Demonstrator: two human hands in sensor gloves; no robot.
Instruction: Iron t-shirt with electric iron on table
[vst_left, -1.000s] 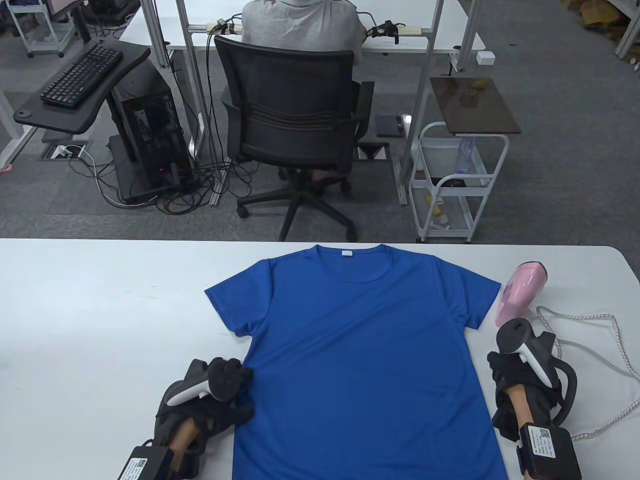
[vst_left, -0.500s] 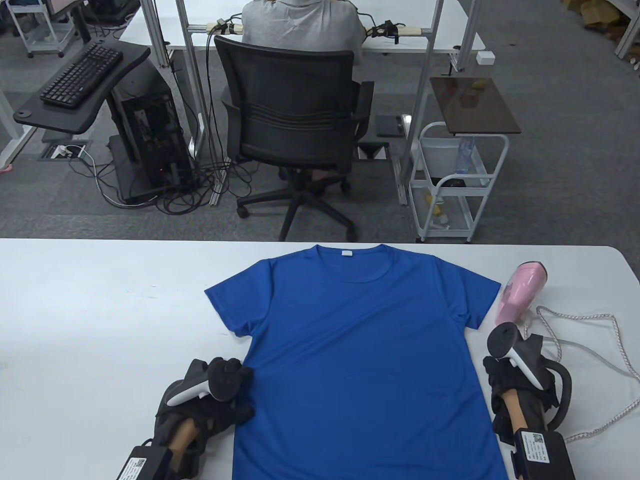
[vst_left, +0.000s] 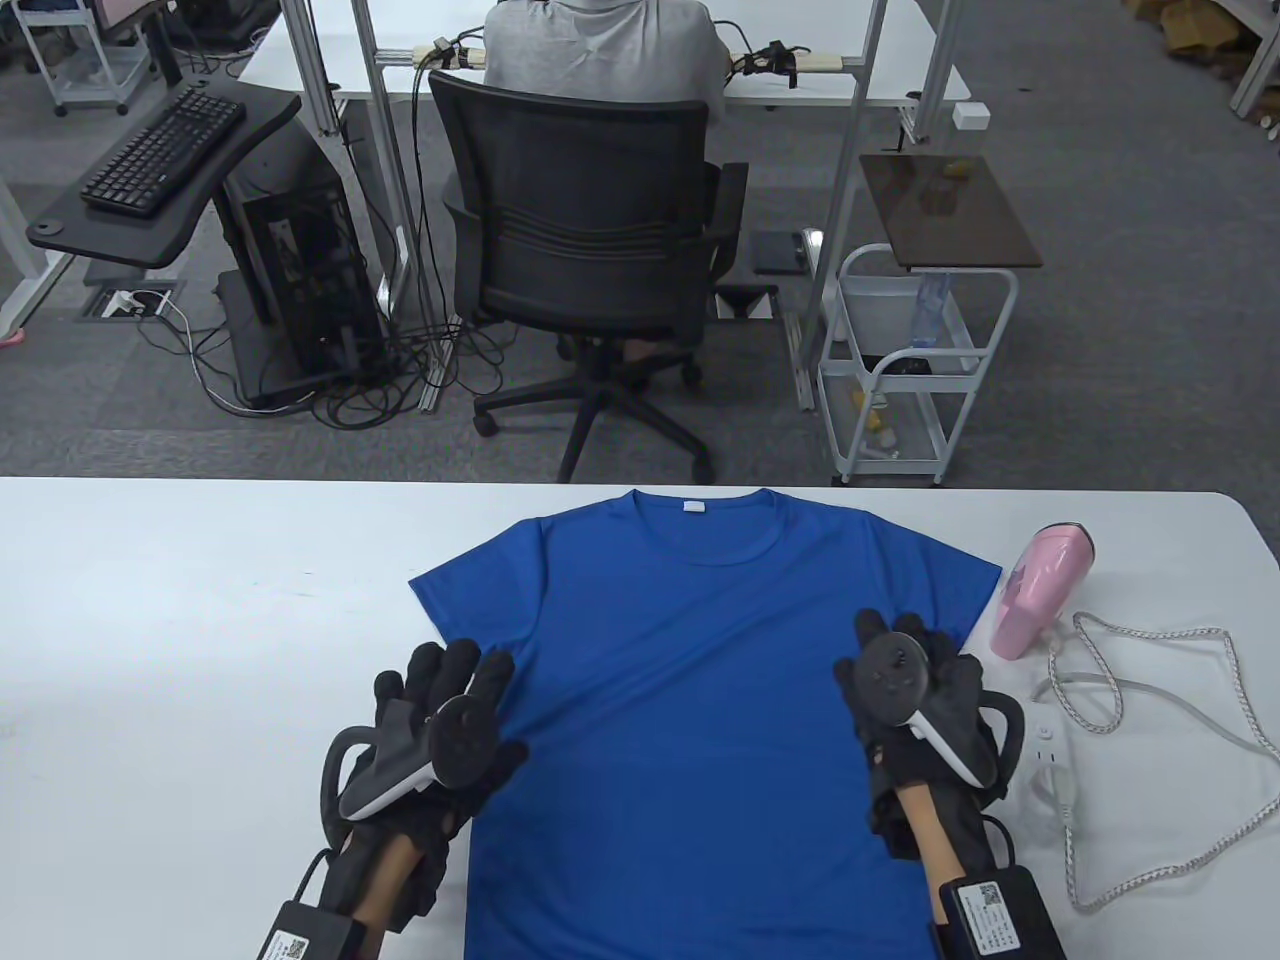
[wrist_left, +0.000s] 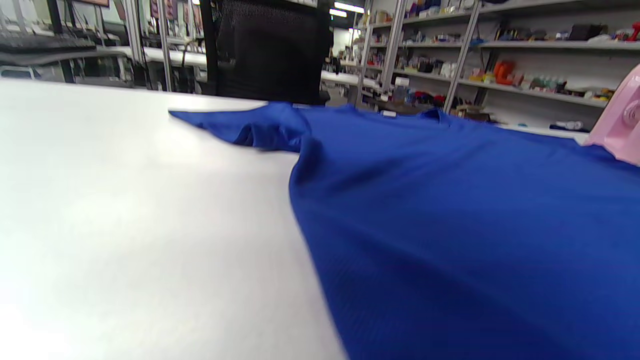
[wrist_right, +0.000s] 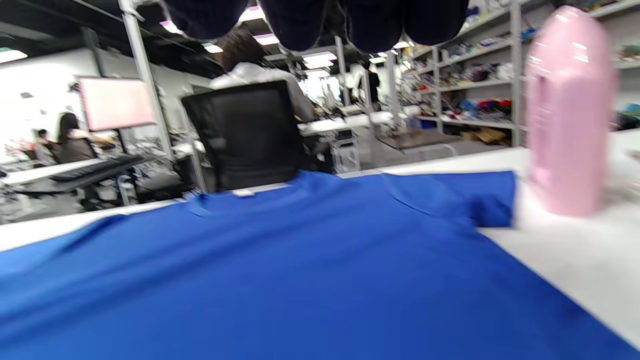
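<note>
A blue t-shirt lies flat on the white table, collar away from me. It also shows in the left wrist view and the right wrist view. A pink electric iron lies on the table to the right of the shirt's right sleeve; it shows in the right wrist view too. My left hand is spread open over the shirt's left edge. My right hand is spread open over the shirt's right edge, below the sleeve. Neither hand holds anything.
The iron's white braided cord loops over the table on the right, with a white plug next to my right hand. Beyond the table's far edge stand an office chair and a white cart.
Both hands have moved forward and inward from the shirt's lower sides onto its edges, fingers now spread. The right hand has left the cord area. The shirt and iron have not moved.
</note>
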